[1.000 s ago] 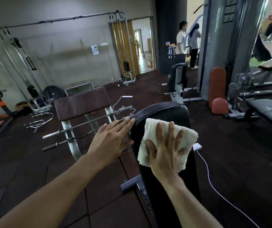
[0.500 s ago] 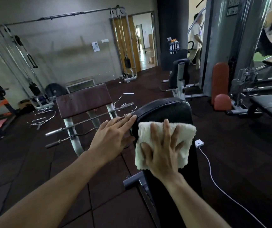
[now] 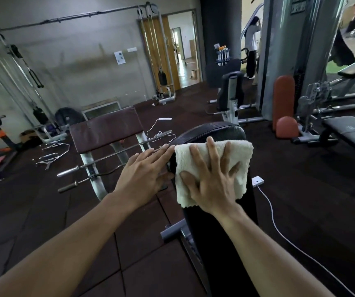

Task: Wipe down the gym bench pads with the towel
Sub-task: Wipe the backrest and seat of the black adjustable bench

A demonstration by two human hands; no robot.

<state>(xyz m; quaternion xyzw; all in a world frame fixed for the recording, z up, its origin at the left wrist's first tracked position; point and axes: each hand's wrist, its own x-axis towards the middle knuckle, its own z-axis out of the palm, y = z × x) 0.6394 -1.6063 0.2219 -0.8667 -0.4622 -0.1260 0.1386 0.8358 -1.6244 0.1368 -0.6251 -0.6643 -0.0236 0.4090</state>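
Dark tiled floor [image 3: 43, 221] (gym room)

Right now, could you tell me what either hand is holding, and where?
Neither grips anything: the right hand presses flat on the towel's middle; the left hand rests against the pad's side.

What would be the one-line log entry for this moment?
step: wiping | right hand: flat on towel | left hand: steadies black bench pad edge

My gym looks dim and greenish; the brightest daylight spills through the open wooden-framed doorway [image 3: 184, 48] and the glaring upper right corner. The wide lens bends the edges. The dark rubber floor tiles [image 3: 33, 213] swallow detail, and distant figures blur.
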